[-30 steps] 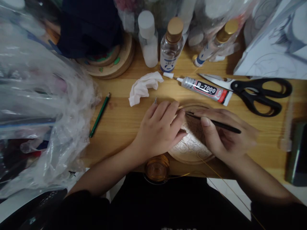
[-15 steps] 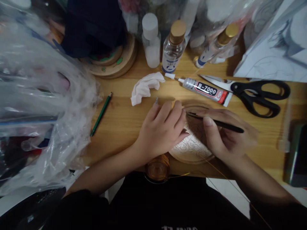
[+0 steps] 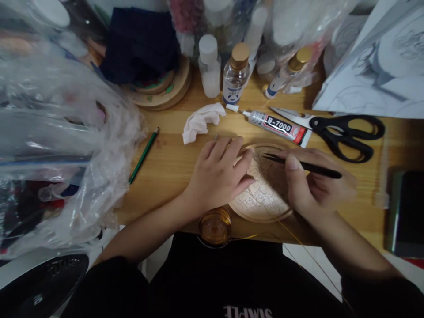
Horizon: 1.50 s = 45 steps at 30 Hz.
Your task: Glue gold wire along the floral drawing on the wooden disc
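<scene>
Nearest us, a spool [image 3: 214,226] of gold wire sits at the worktop's [image 3: 168,176] front edge, within easy reach. A strand of wire [image 3: 287,229] trails from the round board [image 3: 261,199] toward our right arm, perhaps so it stays out from under our palms.

The board, with its inked curls, lies flat before us, between our hands, which are apart from each other. Our left hand [image 3: 220,176] rests palm down over its left side, probably to steady it; we cannot tell whether those fingers pinch anything. Our right hand is closed on black tweezers [image 3: 309,168], held low like a pen, seemingly for fine control, their tips over the board.

Beyond, the glue tube [image 3: 278,127] lies with its cap [image 3: 232,107] just off the nozzle, presumably for quick use. Scissors [image 3: 344,132] lie beside it, handles toward our right. A crumpled tissue [image 3: 202,123] sits leftward, handy for wiping; farther back stand bottles [image 3: 236,79].
</scene>
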Each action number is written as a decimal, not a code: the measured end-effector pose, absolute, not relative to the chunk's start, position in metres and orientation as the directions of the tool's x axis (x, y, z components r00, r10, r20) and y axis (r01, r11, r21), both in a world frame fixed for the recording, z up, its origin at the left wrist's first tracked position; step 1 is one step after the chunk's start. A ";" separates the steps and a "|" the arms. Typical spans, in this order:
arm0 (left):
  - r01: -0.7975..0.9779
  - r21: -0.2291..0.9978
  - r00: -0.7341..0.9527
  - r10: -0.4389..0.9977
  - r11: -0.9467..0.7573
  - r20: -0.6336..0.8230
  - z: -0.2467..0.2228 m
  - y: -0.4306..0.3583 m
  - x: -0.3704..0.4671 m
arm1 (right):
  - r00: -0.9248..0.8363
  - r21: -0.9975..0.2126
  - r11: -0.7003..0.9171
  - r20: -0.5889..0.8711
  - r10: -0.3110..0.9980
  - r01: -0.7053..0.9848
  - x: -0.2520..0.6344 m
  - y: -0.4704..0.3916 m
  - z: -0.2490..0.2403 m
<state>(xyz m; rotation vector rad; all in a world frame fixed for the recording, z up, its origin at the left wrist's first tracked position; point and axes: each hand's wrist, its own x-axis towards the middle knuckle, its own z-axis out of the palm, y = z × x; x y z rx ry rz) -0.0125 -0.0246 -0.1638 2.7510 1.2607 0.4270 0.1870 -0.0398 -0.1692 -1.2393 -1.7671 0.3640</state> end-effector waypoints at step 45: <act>0.685 0.210 0.649 0.716 -0.697 0.258 -0.172 -0.016 -0.019 | -0.125 -0.672 0.485 0.510 0.851 0.559 0.191 -0.037 -0.167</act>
